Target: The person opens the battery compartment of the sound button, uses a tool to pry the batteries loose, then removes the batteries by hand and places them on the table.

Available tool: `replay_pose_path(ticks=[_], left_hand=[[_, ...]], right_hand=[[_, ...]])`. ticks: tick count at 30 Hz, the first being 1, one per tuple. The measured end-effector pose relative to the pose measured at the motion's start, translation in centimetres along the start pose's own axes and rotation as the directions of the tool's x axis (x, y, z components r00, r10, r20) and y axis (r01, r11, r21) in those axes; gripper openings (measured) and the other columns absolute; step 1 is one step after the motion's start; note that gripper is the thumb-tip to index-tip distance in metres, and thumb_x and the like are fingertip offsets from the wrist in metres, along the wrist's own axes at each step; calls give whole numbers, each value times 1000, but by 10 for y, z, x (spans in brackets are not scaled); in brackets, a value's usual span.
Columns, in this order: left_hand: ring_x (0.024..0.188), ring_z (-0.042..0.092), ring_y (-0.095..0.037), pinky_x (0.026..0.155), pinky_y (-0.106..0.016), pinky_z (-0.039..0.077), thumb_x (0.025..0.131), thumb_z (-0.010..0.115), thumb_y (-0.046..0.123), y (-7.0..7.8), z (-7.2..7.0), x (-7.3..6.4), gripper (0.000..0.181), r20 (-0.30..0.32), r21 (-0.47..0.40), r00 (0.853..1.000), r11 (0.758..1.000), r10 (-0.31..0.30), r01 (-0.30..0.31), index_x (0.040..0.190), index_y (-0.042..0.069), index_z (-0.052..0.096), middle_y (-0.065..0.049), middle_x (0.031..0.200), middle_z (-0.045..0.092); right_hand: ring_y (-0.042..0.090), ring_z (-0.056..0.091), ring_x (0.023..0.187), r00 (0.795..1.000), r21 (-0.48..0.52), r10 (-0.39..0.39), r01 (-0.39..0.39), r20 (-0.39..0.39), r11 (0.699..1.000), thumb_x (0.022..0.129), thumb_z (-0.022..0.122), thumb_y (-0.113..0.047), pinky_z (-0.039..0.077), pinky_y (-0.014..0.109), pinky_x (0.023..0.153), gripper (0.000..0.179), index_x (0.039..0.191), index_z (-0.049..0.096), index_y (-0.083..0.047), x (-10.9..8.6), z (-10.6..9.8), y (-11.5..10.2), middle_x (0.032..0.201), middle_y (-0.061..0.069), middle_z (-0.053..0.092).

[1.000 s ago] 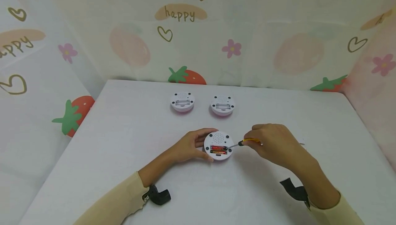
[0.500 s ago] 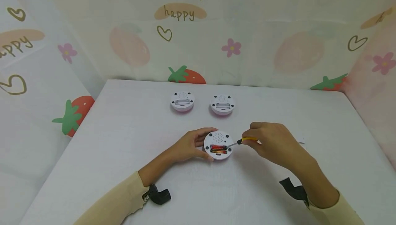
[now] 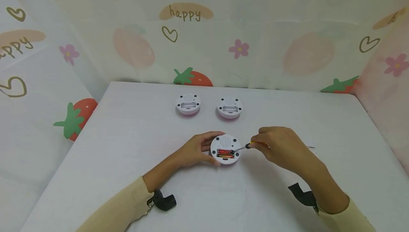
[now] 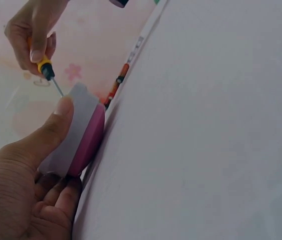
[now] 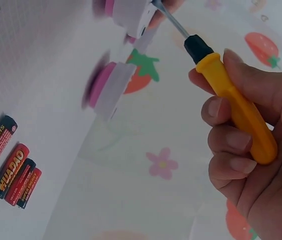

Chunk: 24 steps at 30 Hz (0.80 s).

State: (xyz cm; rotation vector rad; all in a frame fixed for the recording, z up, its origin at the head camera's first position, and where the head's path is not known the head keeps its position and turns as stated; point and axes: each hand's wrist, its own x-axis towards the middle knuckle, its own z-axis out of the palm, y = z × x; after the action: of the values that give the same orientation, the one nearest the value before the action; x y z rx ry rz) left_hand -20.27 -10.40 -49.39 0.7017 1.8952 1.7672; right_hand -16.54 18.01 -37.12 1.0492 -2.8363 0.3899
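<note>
My left hand [image 3: 195, 150] grips the edge of a round white device [image 3: 225, 140] between thumb and fingers. Its flat face, with speaker holes and dark round feet, is turned up. Two red-and-black batteries [image 3: 225, 154] lie side by side in its open compartment. The left wrist view shows the device's pink lower part [image 4: 92, 137] close to the table. My right hand [image 3: 282, 148] holds a screwdriver [image 5: 240, 112] by its yellow handle, fingers wrapped around it. The metal shaft slants down to the left, its tip at the right end of the batteries.
Two matching devices stand farther back, the left one [image 3: 188, 99] and the right one [image 3: 229, 102], both with bare battery compartments. Several loose batteries [image 5: 12, 170] lie on the white table [image 3: 134, 118]. A thin white piece [image 3: 310, 144] shows behind my right hand.
The right hand and screwdriver have shifted slightly, and less of the yellow handle shows between the fingers. The left hand and the device stay in place.
</note>
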Motion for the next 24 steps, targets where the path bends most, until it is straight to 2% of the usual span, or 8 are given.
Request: replay_pose_path(ticks=[9,24], left_hand=[[136,52,-21,105,-30,48,72,88,-5,1,1,0,91,-2,15,1000,1000,-9,9,151,12,46,-7,151,49],[137,51,-20,106,-30,47,72,89,-5,-1,0,1,91,-2,25,1000,1000,8,-8,151,12,47,-6,151,49]], right_hand=[[4,44,58,1000,17,23,-23,13,1000,87,81,-16,40,23,54,8,94,82,-11,0,1,0,68,-11,58],[8,54,65,996,-10,81,-81,48,997,89,79,-18,48,29,62,9,93,82,-10,1,2,0,77,-7,71]])
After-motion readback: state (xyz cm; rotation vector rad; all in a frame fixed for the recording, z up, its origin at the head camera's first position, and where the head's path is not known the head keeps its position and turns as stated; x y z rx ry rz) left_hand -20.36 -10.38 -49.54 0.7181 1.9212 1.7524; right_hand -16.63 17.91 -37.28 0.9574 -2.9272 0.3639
